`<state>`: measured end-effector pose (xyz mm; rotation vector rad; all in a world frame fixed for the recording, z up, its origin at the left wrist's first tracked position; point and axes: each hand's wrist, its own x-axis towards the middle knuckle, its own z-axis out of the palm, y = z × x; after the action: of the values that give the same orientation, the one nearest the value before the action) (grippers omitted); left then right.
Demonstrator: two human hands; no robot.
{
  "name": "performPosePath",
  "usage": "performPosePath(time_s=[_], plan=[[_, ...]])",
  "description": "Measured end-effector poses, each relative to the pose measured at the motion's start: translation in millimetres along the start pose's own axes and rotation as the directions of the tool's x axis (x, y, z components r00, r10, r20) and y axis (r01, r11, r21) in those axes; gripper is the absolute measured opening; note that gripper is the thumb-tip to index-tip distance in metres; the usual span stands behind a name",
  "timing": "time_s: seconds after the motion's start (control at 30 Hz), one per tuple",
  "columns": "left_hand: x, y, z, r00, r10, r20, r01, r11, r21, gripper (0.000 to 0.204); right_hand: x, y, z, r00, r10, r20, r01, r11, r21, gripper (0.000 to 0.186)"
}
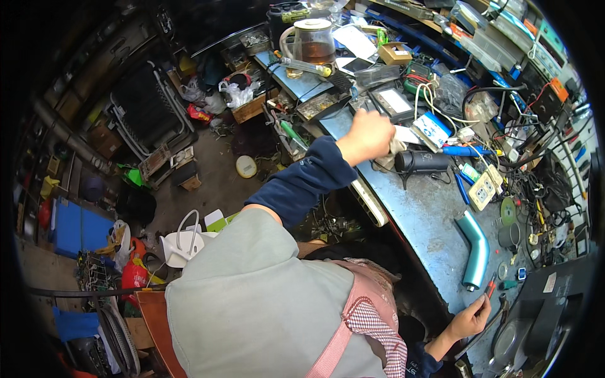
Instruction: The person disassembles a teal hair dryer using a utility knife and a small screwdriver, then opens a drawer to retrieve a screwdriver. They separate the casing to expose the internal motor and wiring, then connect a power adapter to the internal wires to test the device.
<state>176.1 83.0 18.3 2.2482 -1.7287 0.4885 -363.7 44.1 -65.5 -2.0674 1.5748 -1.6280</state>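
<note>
My left hand (372,135) is closed at the workbench beside a crumpled beige, cloth-like item (394,150) and a blue-and-white packet (432,129); what its fingers grip is hidden. Just right of it lies a black cylindrical case (421,162). My right hand (467,320), low on the right, pinches a small red-handled tool (490,288), perhaps a screwdriver. Near that tool lies a bent, teal metallic tube (474,251), with a green-handled piece (508,285) to its right.
The cluttered bench (409,220) carries a glass kettle (314,44), a power strip (485,186), cables and pliers. A black machine (542,315) stands at the lower right. Bags, a blue box (79,230) and a folded chair (148,107) crowd the floor at left.
</note>
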Motion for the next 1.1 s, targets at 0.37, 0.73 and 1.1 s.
performPosePath(time_s=[0.37, 0.73, 1.1], plan=[[11, 122, -72, 0.73, -0.028, -0.683, -0.554, 0.561, -0.615, 0.018, -5, -51, -5, 0.916, 0.374, 0.142, -0.388, 0.746, 0.542, 0.037], [-5, 226, -20, 0.671, 0.603, -0.431, -0.683, 0.276, -0.677, 0.057, -28, -108, -24, 0.836, 0.505, 0.214, -0.486, 0.5, 0.717, 0.038], [77, 259, 36, 0.664, 0.747, 0.02, -0.652, 0.593, -0.473, 0.032, -25, -86, -24, 0.979, 0.003, -0.204, -0.053, 0.969, -0.24, 0.029]])
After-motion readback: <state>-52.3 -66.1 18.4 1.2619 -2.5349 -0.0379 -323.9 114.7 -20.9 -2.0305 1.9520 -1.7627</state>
